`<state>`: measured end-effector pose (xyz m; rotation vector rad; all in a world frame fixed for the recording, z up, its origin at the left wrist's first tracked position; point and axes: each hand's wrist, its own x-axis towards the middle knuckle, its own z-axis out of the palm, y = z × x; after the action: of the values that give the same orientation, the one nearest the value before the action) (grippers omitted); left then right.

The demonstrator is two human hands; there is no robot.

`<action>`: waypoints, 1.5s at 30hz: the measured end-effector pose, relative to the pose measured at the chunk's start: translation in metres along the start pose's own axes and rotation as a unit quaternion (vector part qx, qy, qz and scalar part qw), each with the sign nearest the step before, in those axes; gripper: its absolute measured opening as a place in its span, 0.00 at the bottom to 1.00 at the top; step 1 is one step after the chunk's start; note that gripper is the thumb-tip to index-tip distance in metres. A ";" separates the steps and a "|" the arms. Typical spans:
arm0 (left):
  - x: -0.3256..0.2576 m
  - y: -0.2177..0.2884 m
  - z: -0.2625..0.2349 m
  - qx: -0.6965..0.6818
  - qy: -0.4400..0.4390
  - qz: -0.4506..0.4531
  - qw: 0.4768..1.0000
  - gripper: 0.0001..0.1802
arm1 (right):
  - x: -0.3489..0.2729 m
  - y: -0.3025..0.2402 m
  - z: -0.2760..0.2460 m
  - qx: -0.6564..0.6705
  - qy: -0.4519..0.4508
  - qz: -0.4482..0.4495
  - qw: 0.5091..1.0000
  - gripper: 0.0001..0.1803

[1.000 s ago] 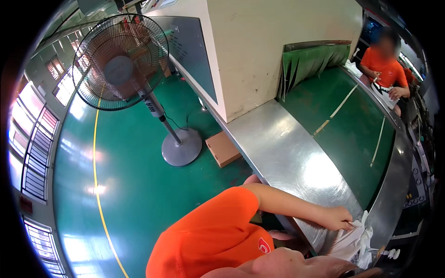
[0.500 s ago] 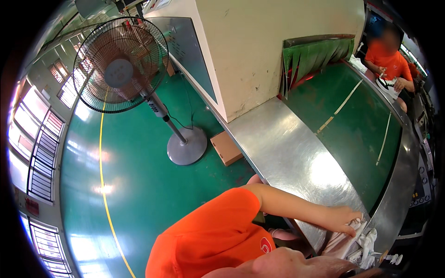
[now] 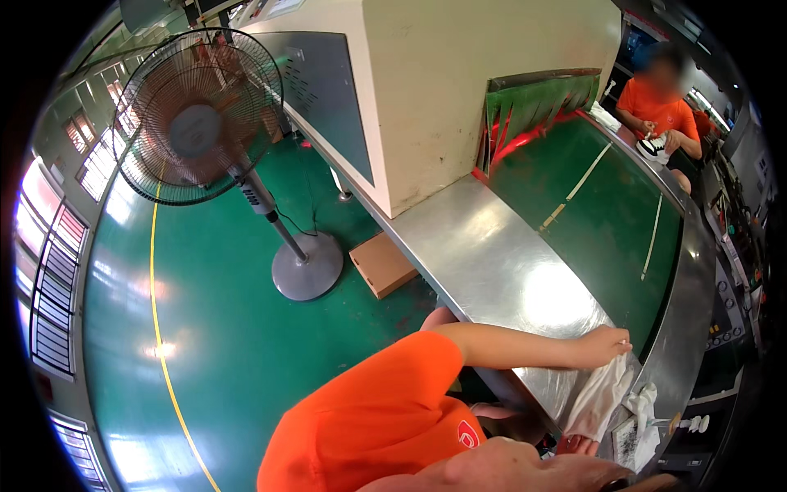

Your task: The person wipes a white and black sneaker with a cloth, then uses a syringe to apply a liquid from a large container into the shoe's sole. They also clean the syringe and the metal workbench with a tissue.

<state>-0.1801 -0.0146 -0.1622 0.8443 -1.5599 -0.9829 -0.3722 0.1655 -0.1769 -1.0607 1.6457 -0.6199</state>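
Observation:
My left hand point(image 3: 602, 348) is closed on the top end of a white cloth point(image 3: 598, 398) at the near end of the metal conveyor table. From there the cloth hangs down toward my right hand point(image 3: 579, 444), whose fingers show at its lower end and seem to grip it; the rest of that hand is hidden. Beside the cloth lies a crumpled white piece point(image 3: 641, 402). A white block with dark speckles point(image 3: 625, 443) sits close to my right hand. Near it is a white knobbed part point(image 3: 695, 424) at the table's edge.
A green conveyor belt point(image 3: 607, 213) runs out from under a green strip curtain point(image 3: 537, 107) in a beige machine point(image 3: 443, 98). Across the belt a person in orange point(image 3: 656, 107) holds a black-and-white shoe point(image 3: 653, 148). A fan point(image 3: 307, 266) and cardboard box point(image 3: 384, 264) stand on the left floor.
My left hand has moved up and away, drawing the white cloth out longer. Fingers of my right hand now show at its lower end. The whole view has shifted slightly.

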 end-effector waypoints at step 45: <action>-0.093 0.097 0.021 0.153 -0.428 0.335 0.826 0.09 | -0.180 0.096 0.103 -0.490 0.044 -0.115 0.863 0.16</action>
<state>-0.1850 0.1121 -0.1134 -0.0602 -2.5899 -0.5863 -0.2948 0.3790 -0.2025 -1.9967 1.9618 0.0967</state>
